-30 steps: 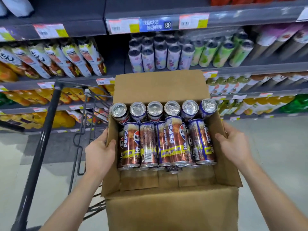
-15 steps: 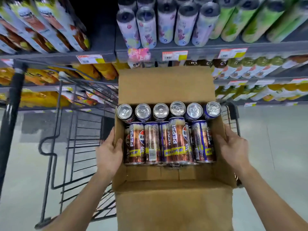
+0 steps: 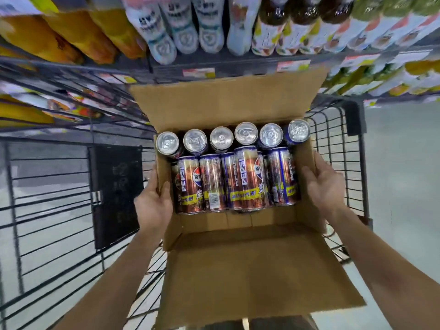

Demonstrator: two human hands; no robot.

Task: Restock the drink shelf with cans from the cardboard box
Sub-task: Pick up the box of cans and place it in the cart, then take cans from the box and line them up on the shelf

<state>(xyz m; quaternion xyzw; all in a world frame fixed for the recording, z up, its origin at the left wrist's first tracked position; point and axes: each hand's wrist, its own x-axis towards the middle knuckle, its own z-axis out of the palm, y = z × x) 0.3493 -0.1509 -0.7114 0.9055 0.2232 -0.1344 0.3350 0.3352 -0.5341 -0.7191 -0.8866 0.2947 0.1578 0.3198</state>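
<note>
An open cardboard box (image 3: 250,263) fills the middle of the view, its flaps spread front and back. Inside, several Pepsi cans (image 3: 247,179) lie on their sides in a row, and behind them several more cans (image 3: 221,139) stand upright showing silver tops. My left hand (image 3: 152,206) grips the box's left wall, thumb over the rim. My right hand (image 3: 321,184) presses flat against the right wall. The box is above a wire shopping cart (image 3: 333,139). Drink shelves (image 3: 238,65) with bottles run along the top.
The cart's black wire basket (image 3: 59,198) spreads to the left and under the box, with a dark panel (image 3: 116,194) at its end. Orange juice bottles (image 3: 71,32) and pale bottles (image 3: 185,27) hang close overhead. Grey floor (image 3: 404,186) lies to the right.
The view has tilted down and closer to the shelves. The box has come lower over the cart basket. Both hands keep the same hold on its sides.
</note>
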